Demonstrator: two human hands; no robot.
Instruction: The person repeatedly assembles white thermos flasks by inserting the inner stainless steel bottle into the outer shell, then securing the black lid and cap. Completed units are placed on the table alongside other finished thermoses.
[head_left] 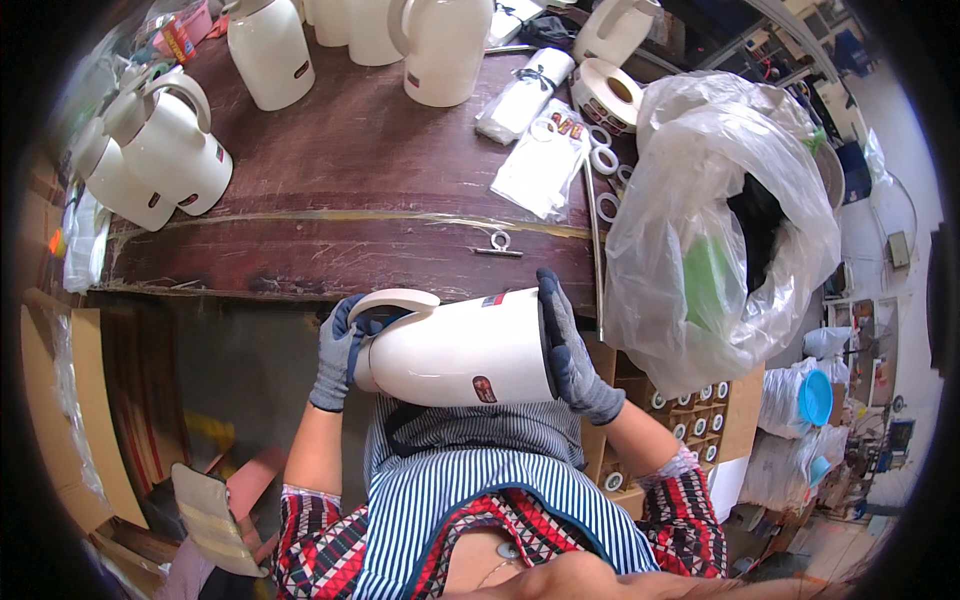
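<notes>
A white thermos jug (450, 345) lies on its side in the air between my hands, just off the table's front edge. Its handle points up and away, and a small dark red label sits on its body. My left hand (342, 350), in a grey-blue work glove, is wrapped round the spout end beside the handle. Against the dark base presses my right hand (575, 355), gloved too, with its fingers along the bottom. The left fingers are partly hidden behind the jug.
On the dark red table (330, 180) stand several white jugs (270, 55). A metal bulldog clip (498, 243) lies near its front edge. Plastic-wrapped packs (540, 165), a label roll (607, 95) and a large clear bag (720, 230) are to the right. A divided carton (690, 425) sits below.
</notes>
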